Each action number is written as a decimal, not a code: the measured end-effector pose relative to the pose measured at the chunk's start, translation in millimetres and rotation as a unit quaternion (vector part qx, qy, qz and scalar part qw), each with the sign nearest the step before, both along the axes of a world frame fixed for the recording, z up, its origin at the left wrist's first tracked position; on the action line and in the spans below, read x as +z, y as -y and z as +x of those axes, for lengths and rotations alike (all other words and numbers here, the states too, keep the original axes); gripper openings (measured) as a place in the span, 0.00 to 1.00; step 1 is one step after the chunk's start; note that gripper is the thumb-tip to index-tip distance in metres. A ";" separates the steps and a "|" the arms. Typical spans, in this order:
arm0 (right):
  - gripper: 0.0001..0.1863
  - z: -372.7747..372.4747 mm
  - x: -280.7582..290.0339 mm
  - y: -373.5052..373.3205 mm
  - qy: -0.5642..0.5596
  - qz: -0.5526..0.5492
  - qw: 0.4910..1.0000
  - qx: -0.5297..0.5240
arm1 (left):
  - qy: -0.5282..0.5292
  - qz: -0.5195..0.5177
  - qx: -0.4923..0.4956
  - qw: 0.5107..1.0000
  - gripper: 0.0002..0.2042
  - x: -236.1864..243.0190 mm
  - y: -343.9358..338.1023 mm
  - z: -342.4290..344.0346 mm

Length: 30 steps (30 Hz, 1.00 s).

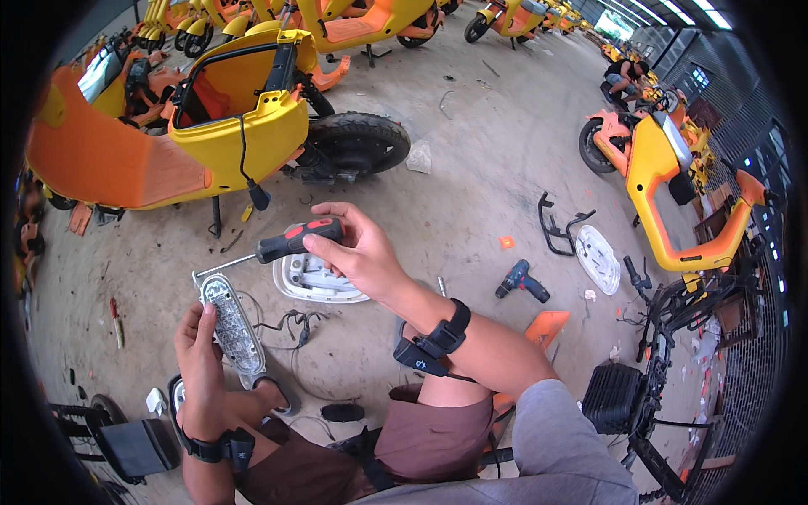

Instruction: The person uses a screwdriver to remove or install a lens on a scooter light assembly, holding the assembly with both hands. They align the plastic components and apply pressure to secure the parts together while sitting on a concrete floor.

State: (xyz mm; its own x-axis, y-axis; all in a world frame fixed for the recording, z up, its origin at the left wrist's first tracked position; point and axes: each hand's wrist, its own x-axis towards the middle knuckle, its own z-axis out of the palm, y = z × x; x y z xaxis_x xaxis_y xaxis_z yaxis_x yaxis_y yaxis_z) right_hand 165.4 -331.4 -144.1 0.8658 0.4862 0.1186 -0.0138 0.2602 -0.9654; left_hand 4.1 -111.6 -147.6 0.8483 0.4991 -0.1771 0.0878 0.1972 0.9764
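My right hand (345, 248) grips a screwdriver (282, 247) with a black and red handle, raised over the floor and pointing left. Its thin shaft reaches to the top end of a long, oval, clear-lensed light unit (232, 324), where I cannot tell if the tip touches it. My left hand (198, 353) holds that unit upright by its left side, thumb on its face. Below the screwdriver a white oval housing (311, 282) lies on the floor with loose wires (299, 328) near it.
Yellow-orange scooters (210, 135) stand ahead and at right (665, 194). A cordless drill (522, 282), black bracket (560, 227), white oval cover (598, 257) and orange panel (545, 332) lie to my right beside a black frame (640, 396). Another person (624, 80) crouches far right back.
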 end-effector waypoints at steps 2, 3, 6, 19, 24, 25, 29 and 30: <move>0.23 0.6 -1.9 -0.3 -0.012 -0.024 1.000 -0.004 | 0.033 -0.004 -0.003 0.999 0.10 -1.8 4.7 1.6; 0.24 1.5 -2.2 0.8 -0.013 -0.030 0.999 -0.012 | 0.032 0.002 -0.016 0.999 0.10 -1.1 4.9 2.4; 0.23 2.6 -1.9 2.2 -0.026 -0.039 0.999 -0.027 | 0.031 0.022 -0.039 0.999 0.10 0.0 3.9 2.0; 0.16 6.9 -2.8 -1.2 -0.134 0.008 0.990 -0.031 | -0.013 0.043 -0.055 0.997 0.14 3.2 8.0 -1.3; 0.19 15.5 -6.9 2.7 -0.206 -0.055 0.976 0.033 | -0.025 0.039 -0.081 0.996 0.18 1.9 8.1 -1.3; 0.20 15.6 -6.3 2.6 -0.205 -0.053 0.977 0.030 | -0.023 0.034 -0.082 0.996 0.18 0.7 7.3 -1.7; 0.20 13.1 -5.5 -1.1 -0.199 -0.044 0.979 0.028 | -0.012 0.032 -0.074 0.997 0.19 -0.2 10.3 -1.8; 0.20 13.0 -5.7 -1.0 -0.202 -0.044 0.978 0.026 | -0.008 0.034 -0.069 0.997 0.19 0.3 12.3 -2.4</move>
State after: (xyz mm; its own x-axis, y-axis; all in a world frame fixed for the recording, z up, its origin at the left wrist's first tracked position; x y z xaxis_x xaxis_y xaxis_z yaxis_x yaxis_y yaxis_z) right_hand 178.3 -330.5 -149.8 0.8064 0.5244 -0.2732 -0.4109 0.1648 -0.8967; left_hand 1.7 -123.9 -147.4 0.9068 0.3894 -0.1615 0.1261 0.1150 0.9853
